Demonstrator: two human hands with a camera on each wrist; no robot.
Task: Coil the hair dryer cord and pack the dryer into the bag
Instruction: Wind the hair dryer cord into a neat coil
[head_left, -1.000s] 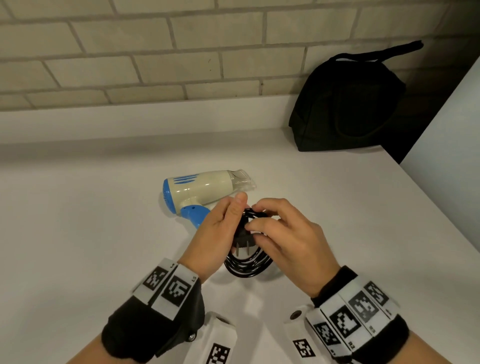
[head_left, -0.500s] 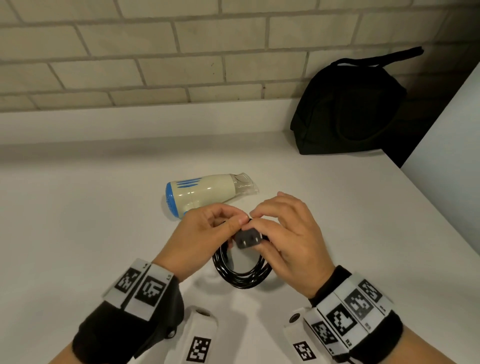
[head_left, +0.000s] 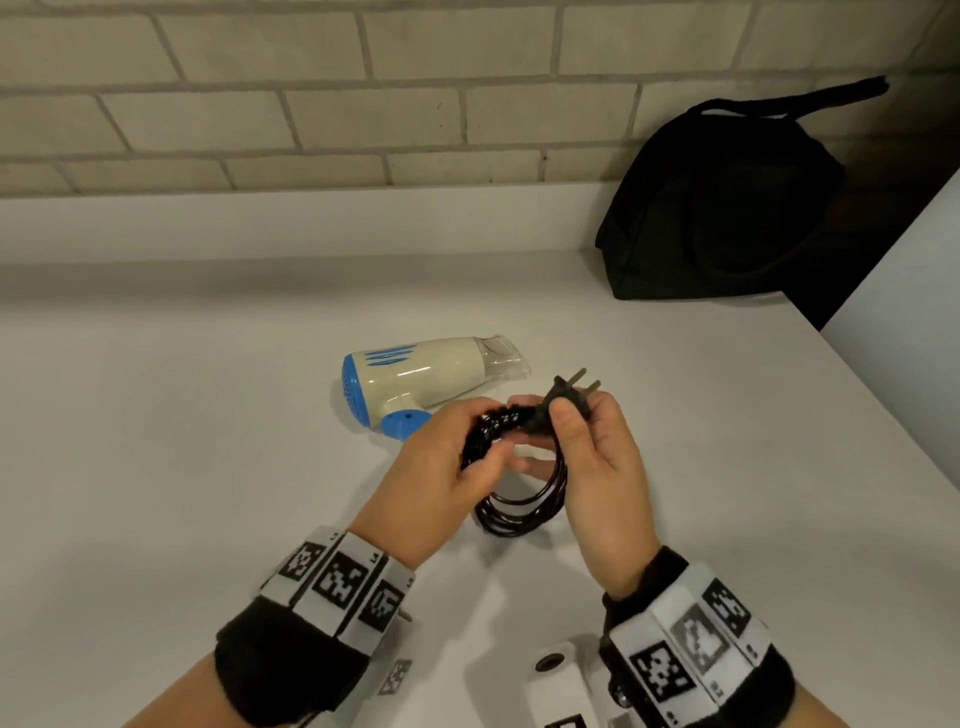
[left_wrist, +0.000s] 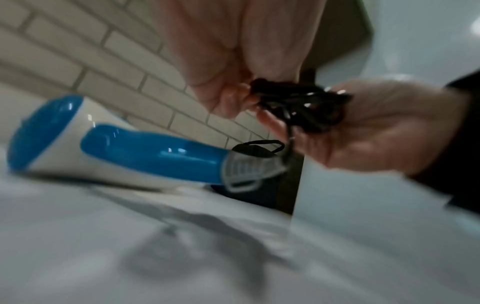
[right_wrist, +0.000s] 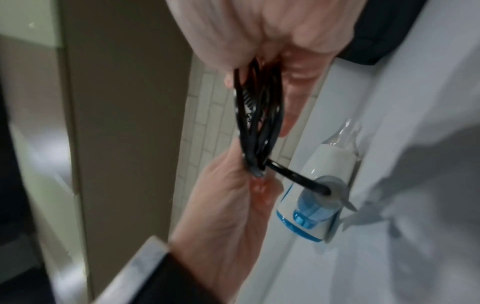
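Left hand (head_left: 441, 462): fingers curled round the wrapped part of the cord, pinching the bundle just left of the plug; held above the table.
Right hand (head_left: 597, 467): thumb and fingers pinch the plug, other fingers pass behind the loops; clamped on the plug end.
Cord (head_left: 524, 499): black, coiled into several loops that hang down between both hands; the top of the bundle has turns wound tight round it. Lowest loops are close to the table; cannot tell if they touch it.
Plug (head_left: 569, 397): black, two prongs pointing up and away to the right, sticking out above the right thumb.
Hair dryer (head_left: 421, 376): cream body, blue rear cap and blue handle, clear nozzle; lies on its side on the table just behind the hands, nozzle pointing right. The right wrist view shows the cord running from the handle end up to the bundle.
Bag (head_left: 727, 197): black, stands at the back right of the table against the wall, well apart from dryer and hands. Open or closed: cannot tell.
Table (head_left: 156, 467): white.
Wall (head_left: 311, 104): pale brick.
Wrist views: blurred.
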